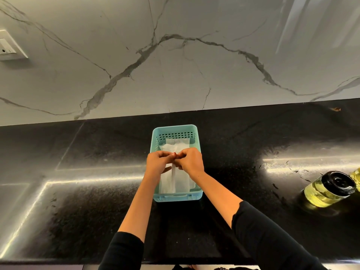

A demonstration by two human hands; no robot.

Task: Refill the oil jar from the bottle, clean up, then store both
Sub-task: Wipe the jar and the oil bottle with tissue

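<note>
One pale-teal perforated plastic basket (178, 197) is sitting mid-way along the black worktop (87, 201) holding white paper tissues (183, 184), two hands, left (158, 162) and right (191, 161), are pinching them together, and one black-lidded glass jar of yellow oil (329, 189) is sitting well apart at right.

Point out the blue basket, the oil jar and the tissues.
blue basket (175, 128), head view, far rim.
oil jar (338, 183), head view, black lid.
tissues (181, 184), head view, near end of the sheet.
</note>
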